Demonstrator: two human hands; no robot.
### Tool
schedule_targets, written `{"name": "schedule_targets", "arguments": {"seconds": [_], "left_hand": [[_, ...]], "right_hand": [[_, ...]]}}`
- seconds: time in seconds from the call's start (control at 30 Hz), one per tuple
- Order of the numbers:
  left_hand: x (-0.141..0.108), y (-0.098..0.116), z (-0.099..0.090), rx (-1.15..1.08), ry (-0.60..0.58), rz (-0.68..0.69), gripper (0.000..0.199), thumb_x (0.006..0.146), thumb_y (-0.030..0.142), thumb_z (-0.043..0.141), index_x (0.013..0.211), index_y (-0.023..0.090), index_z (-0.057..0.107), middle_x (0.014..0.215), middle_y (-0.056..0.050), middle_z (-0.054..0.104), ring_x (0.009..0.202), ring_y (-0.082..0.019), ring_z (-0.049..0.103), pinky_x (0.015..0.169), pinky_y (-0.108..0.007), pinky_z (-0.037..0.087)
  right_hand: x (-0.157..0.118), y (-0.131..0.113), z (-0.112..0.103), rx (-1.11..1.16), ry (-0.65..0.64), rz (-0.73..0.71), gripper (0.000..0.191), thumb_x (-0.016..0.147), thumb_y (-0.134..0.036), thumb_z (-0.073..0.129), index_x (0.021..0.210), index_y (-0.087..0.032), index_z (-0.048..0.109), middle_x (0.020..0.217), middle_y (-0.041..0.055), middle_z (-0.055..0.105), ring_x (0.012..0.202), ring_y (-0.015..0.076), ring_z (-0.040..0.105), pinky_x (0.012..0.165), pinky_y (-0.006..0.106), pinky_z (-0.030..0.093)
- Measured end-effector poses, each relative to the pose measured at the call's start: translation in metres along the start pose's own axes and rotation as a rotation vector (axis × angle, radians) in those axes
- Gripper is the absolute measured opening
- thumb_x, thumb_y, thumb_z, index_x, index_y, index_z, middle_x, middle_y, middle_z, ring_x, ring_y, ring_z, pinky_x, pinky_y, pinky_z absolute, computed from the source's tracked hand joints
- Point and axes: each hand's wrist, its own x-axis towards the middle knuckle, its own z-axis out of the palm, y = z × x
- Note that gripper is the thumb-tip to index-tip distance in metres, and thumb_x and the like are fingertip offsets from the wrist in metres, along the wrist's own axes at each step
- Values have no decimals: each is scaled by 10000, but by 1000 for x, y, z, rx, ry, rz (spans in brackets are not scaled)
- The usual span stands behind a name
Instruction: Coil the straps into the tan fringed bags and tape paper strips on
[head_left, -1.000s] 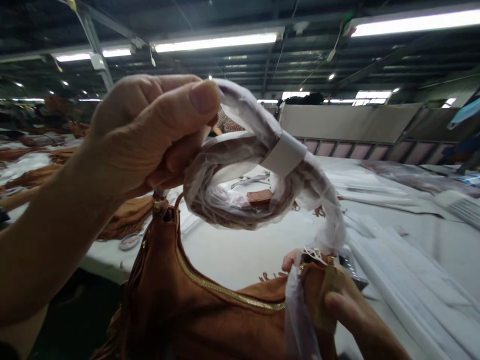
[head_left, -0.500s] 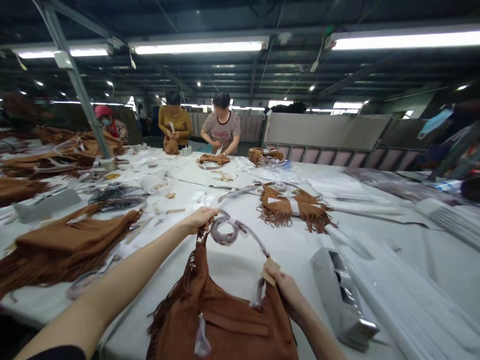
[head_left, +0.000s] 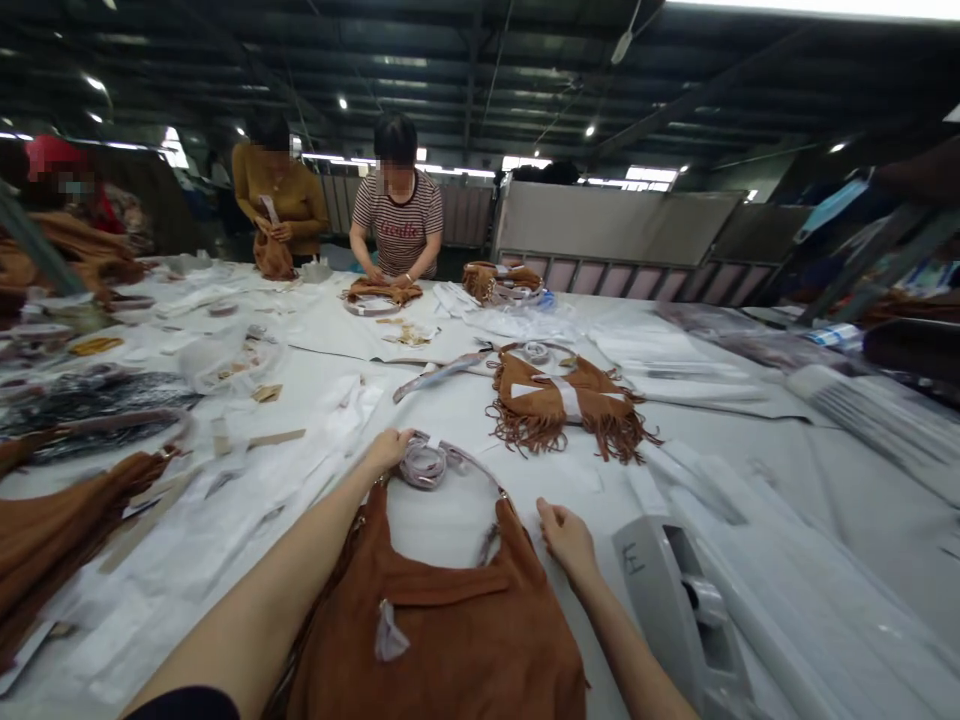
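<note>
A brown fringed bag lies at the near edge of the white table, its zip pull wrapped in white. My left hand is closed on the bag's wrapped strap at the upper left, beside a coiled strap with a white band. Just right of the bag's right corner, my right hand is off the bag with its fingers curled; whether something small is in them cannot be made out.
A grey tape dispenser stands at the right beside clear plastic sheets. Ahead lies a folded fringed bag. More brown material lies left. Several people work across the table.
My right hand has come off the bag's right corner, and the tan tag it held no longer shows. My left hand stays on the strap. The view has turned and tilted down.
</note>
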Motion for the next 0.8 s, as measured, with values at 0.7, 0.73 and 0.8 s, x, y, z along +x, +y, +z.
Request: {"name": "schedule_targets", "arguments": {"seconds": [0.7,0.73,0.8], "left_hand": [[-189,-35,-85,-200,-9,394,560,797,513,589,1280,236,525,1343,-72,510,1262,-273,441,1089,-358,327],[-221,-45,-85,-204,-31,399,655,739,524,655,1318,261,494,1400,-72,452,1306,-297,390,1113,-388,300],[-273,-64,-73,-146,-3,404,834,647,544,734,1374,270,430,1478,-95,337,1352,-363,300,1128,-507,245]], "right_hand": [[-171,-14,-18,106,-32,-41,761,751,-679,501,1333,-197,413,1234,143,592,1100,278,585,938,408,490],[-178,-11,-13,67,-39,-54,776,755,-681,491,1359,-206,383,1250,131,585,1114,282,578,951,421,486],[-178,-6,1,-56,4,-102,787,762,-694,459,1397,-245,339,1260,97,582,1124,293,572,946,453,495]]}}
